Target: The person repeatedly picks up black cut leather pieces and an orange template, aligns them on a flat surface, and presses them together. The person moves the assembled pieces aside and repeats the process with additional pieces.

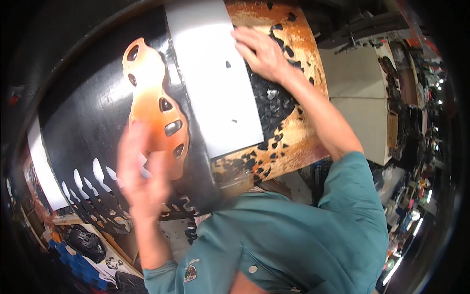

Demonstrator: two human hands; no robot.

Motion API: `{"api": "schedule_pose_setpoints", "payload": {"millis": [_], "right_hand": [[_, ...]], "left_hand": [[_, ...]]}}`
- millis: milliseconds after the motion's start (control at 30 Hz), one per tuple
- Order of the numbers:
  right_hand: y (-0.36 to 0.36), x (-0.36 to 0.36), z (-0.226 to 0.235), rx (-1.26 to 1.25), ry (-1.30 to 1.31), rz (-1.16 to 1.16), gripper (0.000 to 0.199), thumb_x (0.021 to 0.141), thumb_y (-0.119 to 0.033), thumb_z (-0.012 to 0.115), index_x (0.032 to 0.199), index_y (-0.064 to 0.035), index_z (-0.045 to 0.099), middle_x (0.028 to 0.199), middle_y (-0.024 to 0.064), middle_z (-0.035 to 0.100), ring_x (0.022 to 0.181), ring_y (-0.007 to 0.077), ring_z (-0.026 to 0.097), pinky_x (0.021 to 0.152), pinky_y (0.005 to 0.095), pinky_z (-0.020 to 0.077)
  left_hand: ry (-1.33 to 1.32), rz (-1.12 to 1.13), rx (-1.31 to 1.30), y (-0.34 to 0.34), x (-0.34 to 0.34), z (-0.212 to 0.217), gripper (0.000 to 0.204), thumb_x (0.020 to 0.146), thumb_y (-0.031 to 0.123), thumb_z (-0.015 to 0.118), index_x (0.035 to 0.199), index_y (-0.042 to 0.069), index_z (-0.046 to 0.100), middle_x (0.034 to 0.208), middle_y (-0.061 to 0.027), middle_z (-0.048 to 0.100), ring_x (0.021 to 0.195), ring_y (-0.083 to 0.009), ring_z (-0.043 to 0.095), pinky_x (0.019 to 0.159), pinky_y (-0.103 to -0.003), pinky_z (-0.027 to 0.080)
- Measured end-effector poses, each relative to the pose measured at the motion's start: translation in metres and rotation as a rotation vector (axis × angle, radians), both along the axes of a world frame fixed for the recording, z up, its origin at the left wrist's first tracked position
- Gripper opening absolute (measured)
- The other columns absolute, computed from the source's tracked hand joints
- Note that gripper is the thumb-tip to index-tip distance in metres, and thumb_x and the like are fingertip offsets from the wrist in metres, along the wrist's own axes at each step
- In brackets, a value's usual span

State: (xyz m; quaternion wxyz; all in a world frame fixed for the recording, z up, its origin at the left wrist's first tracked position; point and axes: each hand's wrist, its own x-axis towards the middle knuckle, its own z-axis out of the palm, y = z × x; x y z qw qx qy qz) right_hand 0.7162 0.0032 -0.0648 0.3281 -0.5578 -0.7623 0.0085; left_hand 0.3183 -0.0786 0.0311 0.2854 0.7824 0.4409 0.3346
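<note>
A large black sheet (93, 108) covers the left of the worktable, and its near edge is cut into curved strips with white showing between them. On it lies a long tan piece with a wavy outline (149, 93) and several rounded holes. My left hand (142, 171), smeared by motion, is over the lower part of this piece; its fingers cannot be read. To the right is a smooth white sheet (215, 83) with a few small black scraps on it. My right hand (262, 51) rests with fingers outstretched at the white sheet's right edge.
Many black offcuts (274, 105) are heaped on a stained, tan board (303, 127) beside the white sheet. Pale boxes or panels (357, 103) stand further right. At lower left are a black plastic bag (85, 242) and blue material (73, 264).
</note>
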Motion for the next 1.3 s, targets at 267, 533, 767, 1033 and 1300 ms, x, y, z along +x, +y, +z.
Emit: {"api": "schedule_pose_setpoints", "payload": {"millis": [267, 533, 767, 1033, 1300], "right_hand": [[0.035, 0.067, 0.039, -0.252, 0.085, 0.01, 0.038, 0.109, -0.034, 0.057, 0.131, -0.0081, 0.074, 0.137, 0.0159, 0.07, 0.127, 0.0336, 0.066, 0.111, 0.0417, 0.0502], [0.014, 0.047, -0.005, -0.186, 0.013, 0.344, 0.047, 0.108, -0.036, 0.054, 0.141, -0.0053, 0.067, 0.155, 0.0148, 0.057, 0.144, 0.0322, 0.053, 0.123, 0.0458, 0.0414], [-0.07, 0.039, 0.018, -0.283, 0.07, 0.353, 0.033, 0.1, -0.02, 0.068, 0.125, 0.0009, 0.072, 0.14, 0.0156, 0.067, 0.134, 0.0329, 0.061, 0.114, 0.0428, 0.0494], [-0.057, 0.014, 0.042, -0.343, 0.15, 0.222, 0.041, 0.101, -0.028, 0.07, 0.133, -0.0026, 0.069, 0.14, 0.0195, 0.067, 0.127, 0.0331, 0.066, 0.108, 0.0429, 0.0541], [-0.105, 0.035, 0.023, -0.305, 0.114, 0.524, 0.032, 0.099, -0.026, 0.07, 0.122, -0.0036, 0.074, 0.125, 0.0181, 0.072, 0.119, 0.0327, 0.069, 0.106, 0.0447, 0.0564]], "left_hand": [[0.131, -0.074, 0.074, -0.028, 0.182, -0.043, 0.086, 0.091, 0.016, 0.083, 0.161, 0.001, 0.037, 0.166, -0.0318, 0.034, 0.156, -0.0509, 0.029, 0.125, -0.058, 0.03], [0.341, 0.051, 0.194, -0.016, 0.201, -0.064, 0.073, 0.098, 0.026, 0.076, 0.157, -0.001, 0.044, 0.164, -0.0293, 0.04, 0.156, -0.0479, 0.032, 0.127, -0.058, 0.026], [0.279, 0.0, 0.206, -0.018, 0.191, -0.069, 0.061, 0.103, 0.02, 0.068, 0.156, -0.001, 0.046, 0.162, -0.024, 0.046, 0.155, -0.0439, 0.036, 0.128, -0.057, 0.025], [0.102, -0.063, 0.112, -0.073, 0.2, -0.062, 0.071, 0.098, 0.019, 0.073, 0.157, -0.002, 0.04, 0.158, -0.0303, 0.047, 0.151, -0.0505, 0.039, 0.126, -0.063, 0.027], [0.092, 0.059, 0.043, -0.15, 0.24, -0.078, 0.086, 0.087, 0.012, 0.082, 0.158, -0.006, 0.037, 0.162, -0.0309, 0.041, 0.155, -0.052, 0.031, 0.127, -0.063, 0.022]]}}
